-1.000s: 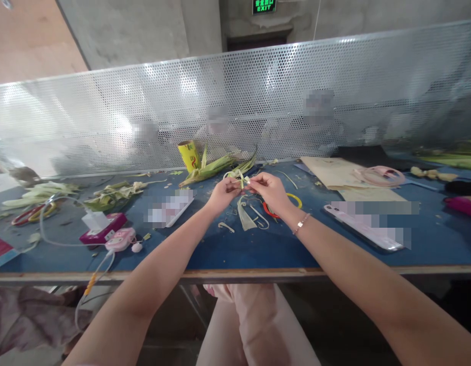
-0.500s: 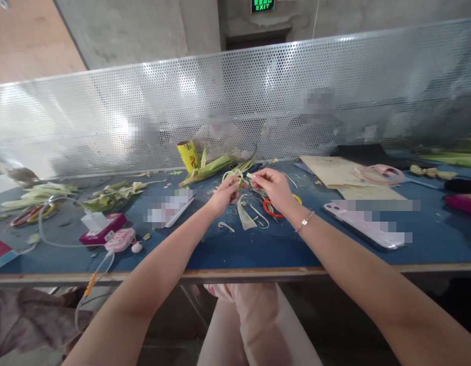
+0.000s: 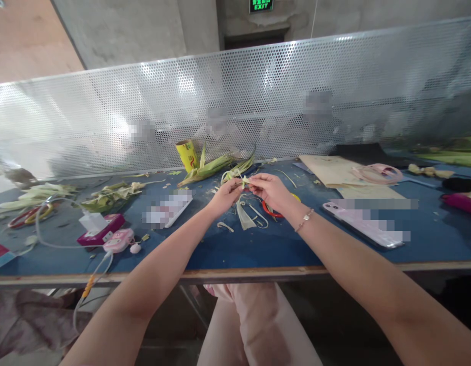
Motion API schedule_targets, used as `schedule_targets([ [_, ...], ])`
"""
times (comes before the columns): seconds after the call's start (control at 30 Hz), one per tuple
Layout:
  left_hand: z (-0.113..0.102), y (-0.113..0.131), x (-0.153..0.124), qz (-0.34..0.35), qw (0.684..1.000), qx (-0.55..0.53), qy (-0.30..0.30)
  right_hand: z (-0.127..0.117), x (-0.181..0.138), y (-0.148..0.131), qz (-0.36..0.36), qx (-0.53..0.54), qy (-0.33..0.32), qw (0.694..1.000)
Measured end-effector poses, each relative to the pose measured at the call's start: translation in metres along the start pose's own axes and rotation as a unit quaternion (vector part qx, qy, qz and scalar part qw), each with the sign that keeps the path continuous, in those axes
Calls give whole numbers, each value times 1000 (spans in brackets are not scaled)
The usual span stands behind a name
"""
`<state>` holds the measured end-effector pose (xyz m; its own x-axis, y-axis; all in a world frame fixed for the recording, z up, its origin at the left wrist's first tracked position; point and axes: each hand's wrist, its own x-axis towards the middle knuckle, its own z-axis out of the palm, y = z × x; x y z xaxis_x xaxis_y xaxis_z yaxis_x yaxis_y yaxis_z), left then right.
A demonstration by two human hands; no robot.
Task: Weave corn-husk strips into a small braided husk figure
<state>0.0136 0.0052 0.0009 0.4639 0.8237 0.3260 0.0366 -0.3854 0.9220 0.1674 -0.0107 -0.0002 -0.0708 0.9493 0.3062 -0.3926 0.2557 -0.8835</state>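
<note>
Above the middle of the blue table, my left hand (image 3: 226, 196) pinches a looped piece made of pale corn husk strips (image 3: 231, 175). Close beside it my right hand (image 3: 269, 189) grips the end of a husk strip, its fingertips almost meeting those of the left. Exactly how the strips cross is hidden by the fingers. Below the hands lie a loose, flat piece of husk (image 3: 245, 217) and thin curled scraps. Red-and-yellow handled scissors (image 3: 272, 209) rest partly behind my right wrist. Behind the hands are green corn husks (image 3: 208, 169) and a yellow paper tube (image 3: 187, 155).
A phone (image 3: 174, 207) lies left of my arms and another phone (image 3: 363, 223) lies right. Further left are a purple power block (image 3: 114, 222), a cable, scissors (image 3: 29, 216) and husk heaps (image 3: 113, 197). A perforated metal screen (image 3: 235, 101) closes the back, with people behind it.
My right hand has moved slightly left and down, so its fingertips now come together with my left hand's at the husk strips. The left hand has shifted a little.
</note>
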Motion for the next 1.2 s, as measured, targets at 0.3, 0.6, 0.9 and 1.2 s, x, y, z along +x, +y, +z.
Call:
schedule_targets([
  [0.3, 0, 1, -1, 86, 987, 139, 3, -2, 1, 4, 10, 12, -25, 1000],
  [0.6, -2, 2, -2, 138, 961, 239, 39, 0, 0, 3, -1, -9, -22, 1000],
  [0.9, -1, 7, -4, 89, 980, 147, 101, 2, -3, 1, 20, -15, -36, 999],
  [1.2, 5, 16, -10, 43, 985, 126, 106, 2, -1, 1, 29, 18, -37, 999],
])
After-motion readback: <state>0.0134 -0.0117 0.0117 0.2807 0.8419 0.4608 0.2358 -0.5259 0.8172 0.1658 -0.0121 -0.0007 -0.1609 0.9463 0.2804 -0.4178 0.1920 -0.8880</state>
